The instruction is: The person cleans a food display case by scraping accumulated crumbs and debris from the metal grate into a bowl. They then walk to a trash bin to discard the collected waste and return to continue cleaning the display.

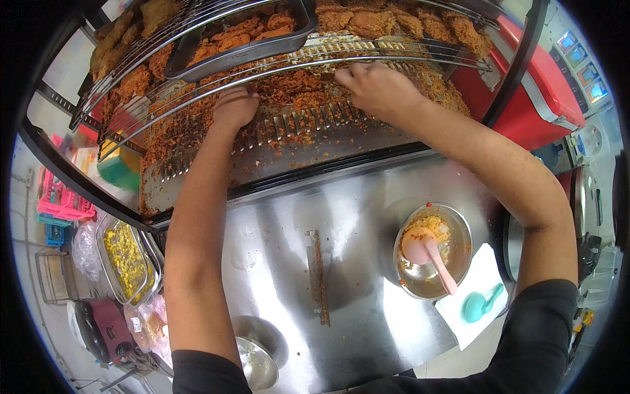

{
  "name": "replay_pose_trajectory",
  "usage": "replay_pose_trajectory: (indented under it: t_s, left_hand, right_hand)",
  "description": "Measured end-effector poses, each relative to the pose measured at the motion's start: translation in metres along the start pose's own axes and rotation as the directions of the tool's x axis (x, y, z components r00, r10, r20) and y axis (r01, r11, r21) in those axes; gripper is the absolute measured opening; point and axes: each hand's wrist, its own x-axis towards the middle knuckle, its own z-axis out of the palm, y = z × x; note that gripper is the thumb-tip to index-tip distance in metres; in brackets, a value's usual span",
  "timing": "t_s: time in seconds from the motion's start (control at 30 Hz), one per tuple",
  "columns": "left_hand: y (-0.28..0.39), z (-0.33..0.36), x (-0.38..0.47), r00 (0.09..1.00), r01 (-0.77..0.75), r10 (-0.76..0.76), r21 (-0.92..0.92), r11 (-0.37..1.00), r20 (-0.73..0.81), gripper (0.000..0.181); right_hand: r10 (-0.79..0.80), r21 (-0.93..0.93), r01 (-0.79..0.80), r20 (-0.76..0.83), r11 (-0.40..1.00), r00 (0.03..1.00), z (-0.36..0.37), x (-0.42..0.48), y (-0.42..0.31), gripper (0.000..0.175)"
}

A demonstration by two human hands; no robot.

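Both my hands reach into a display case over a slotted metal tray (295, 123) strewn with orange-brown fried crumbs. My left hand (237, 107) is low at the crumbs, its fingers partly behind the front bar of a wire rack (275, 74). Whether it grips anything is hidden. My right hand (376, 88) has its fingers curled down by the same bar, near a thin dark edge. I cannot tell whether it holds that edge. A heap of fried crumbs (295, 88) lies between the hands.
Above, the rack bears fried chicken pieces (371, 23) and a dark metal pan (241, 51). On the steel counter (275, 212) are a crumb-covered metal strip (319, 278), a steel bowl (462, 231) with rice and a pink ladle (433, 256), and a turquoise scoop (480, 305) on white paper.
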Motion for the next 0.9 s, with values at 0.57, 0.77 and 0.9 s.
replay_pose_trajectory:
  t_s: [0.57,0.77,0.9]
  left_hand:
    - [-0.001,0.007,0.005,0.977,-0.112,0.099,-0.06,0.992,-0.187,0.041]
    - [-0.009,0.008,0.005,0.984,-0.081,0.062,-0.112,0.99,-0.17,0.038]
    - [-0.005,0.012,0.004,0.976,-0.106,0.094,-0.052,0.993,-0.196,0.039]
  right_hand:
    - [0.275,0.318,-0.291,0.095,0.902,0.957,0.03,-0.018,0.002,0.035]
    - [0.313,0.278,-0.342,0.143,0.898,0.939,0.029,-0.018,-0.021,0.033]
    - [0.343,0.466,-0.436,0.273,0.77,0.899,0.022,-0.017,-0.025,0.029]
